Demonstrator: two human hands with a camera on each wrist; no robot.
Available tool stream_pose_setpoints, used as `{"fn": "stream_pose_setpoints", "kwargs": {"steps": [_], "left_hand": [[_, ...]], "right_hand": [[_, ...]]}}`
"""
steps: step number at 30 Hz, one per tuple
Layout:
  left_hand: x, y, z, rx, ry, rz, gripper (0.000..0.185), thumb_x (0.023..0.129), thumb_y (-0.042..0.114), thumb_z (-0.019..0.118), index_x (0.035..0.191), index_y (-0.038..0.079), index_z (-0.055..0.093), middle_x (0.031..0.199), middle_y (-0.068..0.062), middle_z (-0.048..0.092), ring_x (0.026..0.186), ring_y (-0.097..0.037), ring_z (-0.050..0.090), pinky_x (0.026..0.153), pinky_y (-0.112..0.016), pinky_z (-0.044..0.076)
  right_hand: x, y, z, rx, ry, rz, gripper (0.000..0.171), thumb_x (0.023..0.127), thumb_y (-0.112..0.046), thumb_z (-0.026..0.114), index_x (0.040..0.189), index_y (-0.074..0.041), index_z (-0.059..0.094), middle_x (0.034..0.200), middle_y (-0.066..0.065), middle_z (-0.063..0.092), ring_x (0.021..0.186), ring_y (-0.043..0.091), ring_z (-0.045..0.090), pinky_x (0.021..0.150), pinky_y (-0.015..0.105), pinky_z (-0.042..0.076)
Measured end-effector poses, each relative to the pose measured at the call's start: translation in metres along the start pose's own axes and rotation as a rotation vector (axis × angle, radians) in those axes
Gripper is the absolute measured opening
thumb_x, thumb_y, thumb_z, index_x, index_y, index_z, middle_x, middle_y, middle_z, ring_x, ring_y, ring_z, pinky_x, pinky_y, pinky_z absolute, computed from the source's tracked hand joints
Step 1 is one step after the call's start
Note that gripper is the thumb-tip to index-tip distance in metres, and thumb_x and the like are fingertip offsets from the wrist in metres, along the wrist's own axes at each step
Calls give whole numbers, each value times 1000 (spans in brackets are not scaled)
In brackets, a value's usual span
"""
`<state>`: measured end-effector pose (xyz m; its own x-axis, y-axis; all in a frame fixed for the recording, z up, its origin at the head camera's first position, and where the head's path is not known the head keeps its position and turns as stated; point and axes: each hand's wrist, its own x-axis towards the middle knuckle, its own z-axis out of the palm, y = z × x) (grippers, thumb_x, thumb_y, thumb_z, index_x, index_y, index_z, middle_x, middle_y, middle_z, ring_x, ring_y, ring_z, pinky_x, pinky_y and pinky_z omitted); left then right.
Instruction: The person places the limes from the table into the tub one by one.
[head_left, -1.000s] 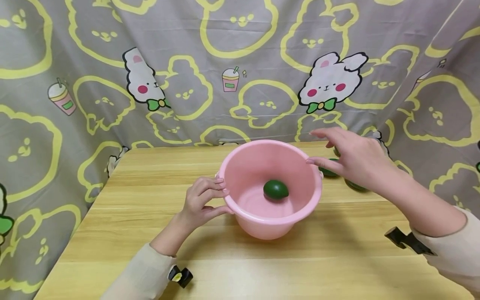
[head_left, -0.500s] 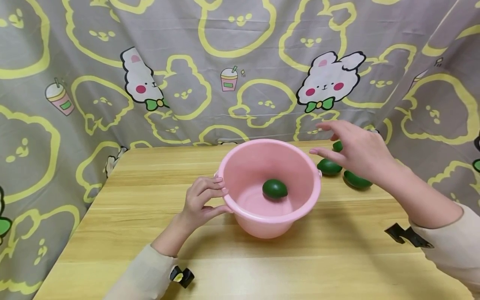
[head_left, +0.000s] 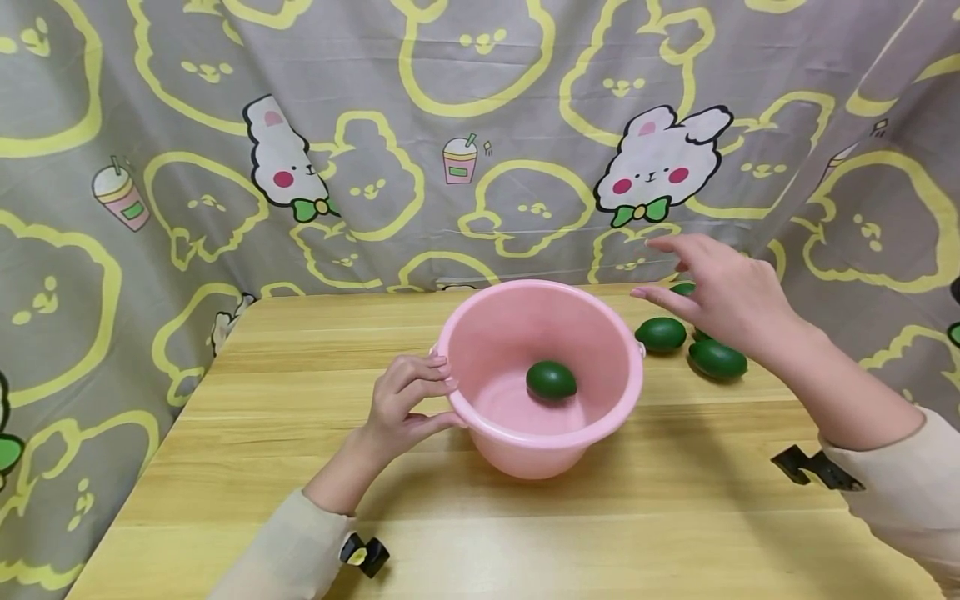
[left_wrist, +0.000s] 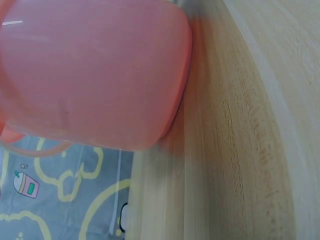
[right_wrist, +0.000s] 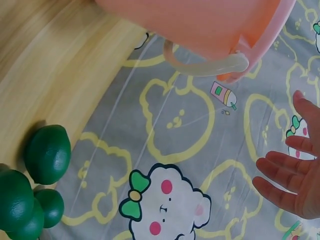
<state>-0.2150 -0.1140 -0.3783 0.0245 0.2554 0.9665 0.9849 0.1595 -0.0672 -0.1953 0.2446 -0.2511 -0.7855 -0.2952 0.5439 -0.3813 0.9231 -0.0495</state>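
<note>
A pink bucket (head_left: 600, 400) stands mid-table with one dark green fruit (head_left: 551, 380) lying inside it. My left hand (head_left: 453, 400) grips the bucket's left rim, fingers over the top and thumb on the outer wall. My right hand (head_left: 656, 271) hovers open to the right of the bucket, fingers spread, holding nothing. Below it on the table lie three more green fruits (head_left: 660, 333) (head_left: 717, 359) (head_left: 682, 288), the farthest partly hidden by the hand. In the right wrist view the fruits (right_wrist: 47, 154) sit in a cluster and straight fingers (right_wrist: 287, 172) show. The left wrist view holds only the bucket wall (left_wrist: 90, 75).
The wooden table (head_left: 300, 467) runs to a cartoon-print curtain (head_left: 465, 125) hanging behind and on both sides. The bucket's pale handle (right_wrist: 210, 65) hangs down its far side. Bare wood lies in front of the bucket and to its left.
My right hand has drawn back from the bucket's rim, up and to the right, uncovering the green fruits on the table. The left hand and the bucket have stayed put.
</note>
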Motion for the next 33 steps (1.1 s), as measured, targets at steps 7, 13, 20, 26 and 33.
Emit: {"fn": "stream_pose_setpoints", "kwargs": {"steps": [7, 13, 20, 26, 33], "left_hand": [[0, 0, 1, -3, 10, 2, 43, 80, 40, 72, 81, -3, 68, 82, -15, 63, 82, -32, 61, 86, -34, 57], [0, 0, 1, -6, 14, 4, 43, 80, 40, 72, 81, -3, 68, 82, -15, 63, 82, -32, 61, 86, -34, 57], [-1, -1, 0, -6, 5, -4, 43, 80, 39, 72, 82, -3, 68, 82, -15, 62, 83, -32, 61, 88, -33, 56], [0, 0, 0, -12, -1, -8, 43, 80, 39, 72, 82, -4, 68, 83, -15, 62, 83, -32, 61, 88, -34, 56], [0, -1, 0, -15, 1, -7, 42, 80, 39, 72, 82, -3, 68, 82, -15, 62, 83, -32, 61, 89, -34, 56]], "right_hand": [[-1, 6, 2, -11, 6, 1, 60, 76, -41, 77, 124, -9, 58, 103, 14, 66, 82, 26, 64, 36, 36, 43], [-3, 11, 4, -12, 18, 6, 61, 76, -41, 77, 125, -10, 57, 106, 14, 65, 81, 26, 64, 37, 36, 44], [-4, 18, 8, -9, 19, 12, 60, 78, -40, 76, 125, -8, 56, 110, 17, 64, 81, 27, 65, 36, 37, 44], [-4, 22, 11, -5, -26, 69, 61, 80, -42, 74, 127, -9, 54, 108, 16, 64, 84, 27, 64, 37, 36, 44], [-5, 29, 14, -22, -88, 128, 64, 82, -48, 69, 129, -9, 52, 98, 15, 63, 85, 27, 63, 38, 35, 44]]}}
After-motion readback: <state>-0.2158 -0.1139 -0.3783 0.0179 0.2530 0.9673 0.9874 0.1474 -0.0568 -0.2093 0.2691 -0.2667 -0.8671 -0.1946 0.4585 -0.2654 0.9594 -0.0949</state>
